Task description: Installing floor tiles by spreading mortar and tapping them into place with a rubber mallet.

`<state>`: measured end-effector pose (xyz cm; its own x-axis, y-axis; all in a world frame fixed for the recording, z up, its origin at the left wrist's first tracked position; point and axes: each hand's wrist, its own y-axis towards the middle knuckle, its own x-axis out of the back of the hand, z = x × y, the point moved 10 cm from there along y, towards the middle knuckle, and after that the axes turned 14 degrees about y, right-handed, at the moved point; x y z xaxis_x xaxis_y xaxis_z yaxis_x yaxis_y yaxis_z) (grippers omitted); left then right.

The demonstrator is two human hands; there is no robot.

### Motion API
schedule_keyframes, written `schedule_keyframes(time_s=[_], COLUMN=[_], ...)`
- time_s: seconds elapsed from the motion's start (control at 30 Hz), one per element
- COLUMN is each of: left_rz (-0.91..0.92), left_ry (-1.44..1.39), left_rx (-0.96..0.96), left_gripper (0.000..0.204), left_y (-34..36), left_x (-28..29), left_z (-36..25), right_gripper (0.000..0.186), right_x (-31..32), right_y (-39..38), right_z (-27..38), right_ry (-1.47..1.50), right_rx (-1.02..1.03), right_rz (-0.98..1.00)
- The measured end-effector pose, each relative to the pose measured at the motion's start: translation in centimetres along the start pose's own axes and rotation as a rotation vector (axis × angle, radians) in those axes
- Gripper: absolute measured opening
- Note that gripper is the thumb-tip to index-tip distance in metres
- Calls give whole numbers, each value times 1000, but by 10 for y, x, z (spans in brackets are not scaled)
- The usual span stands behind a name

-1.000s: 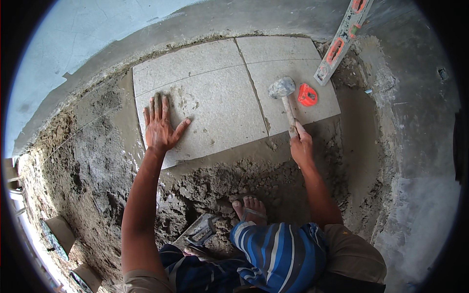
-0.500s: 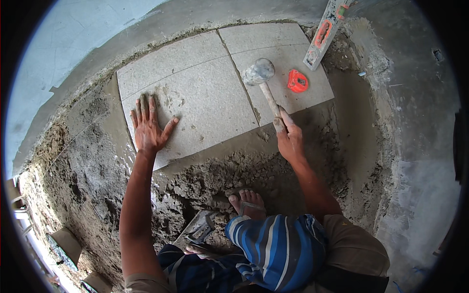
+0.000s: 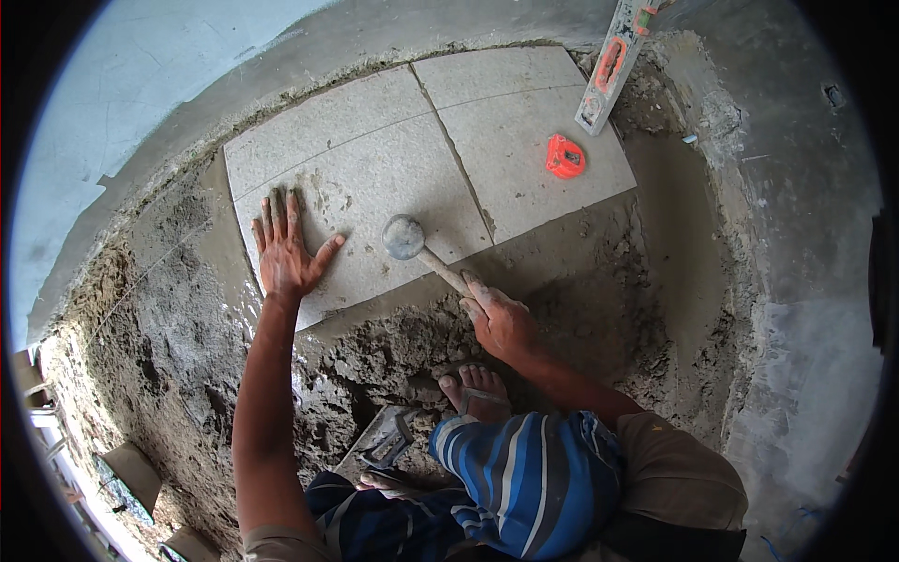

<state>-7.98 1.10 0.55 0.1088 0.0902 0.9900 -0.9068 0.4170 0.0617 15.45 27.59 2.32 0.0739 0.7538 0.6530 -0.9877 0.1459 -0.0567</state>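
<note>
My left hand [image 3: 287,250] lies flat, fingers spread, on the near left corner of a grey floor tile [image 3: 375,178] bedded in wet mortar. My right hand [image 3: 499,320] grips the wooden handle of a rubber mallet [image 3: 405,238]. The mallet's round grey head rests on or just above the same tile, to the right of my left hand. A second grey tile [image 3: 524,140] lies alongside to the right, with a thin joint between them.
An orange tape measure [image 3: 565,156] sits on the right tile. A spirit level [image 3: 613,62] lies at the tiles' far right edge. Rough wet mortar [image 3: 169,328] surrounds the tiles. A trowel [image 3: 379,440] lies by my bare foot [image 3: 474,389]. A concrete ledge [image 3: 796,234] runs along the right.
The mallet has swung left from the right tile onto the left tile, close to my left hand. My left hand stays flat on the tile.
</note>
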Motion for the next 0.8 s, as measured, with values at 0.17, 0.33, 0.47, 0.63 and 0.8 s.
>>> schedule_keyframes(time_s=[0.17, 0.33, 0.47, 0.63, 0.8], left_rz=[26, 22, 30, 51, 55], left_ry=[7, -9, -23, -21, -15], left_rx=[22, 27, 40, 50, 47], left_gripper=[117, 118, 121, 123, 125], left_y=[-2, -3, -3, -2, -1], left_x=[-2, -5, -6, -9, -8], left_z=[2, 3, 5, 6, 5], right_gripper=[35, 36, 30, 32, 33], right_x=[13, 4, -5, -12, -12], right_y=[0, -10, -6, -1, 1], right_z=[22, 34, 33, 29, 28], right_ry=[151, 190, 81, 72, 108], right_rx=[101, 193, 224, 177, 129], right_rz=[-58, 6, -27, 18, 32])
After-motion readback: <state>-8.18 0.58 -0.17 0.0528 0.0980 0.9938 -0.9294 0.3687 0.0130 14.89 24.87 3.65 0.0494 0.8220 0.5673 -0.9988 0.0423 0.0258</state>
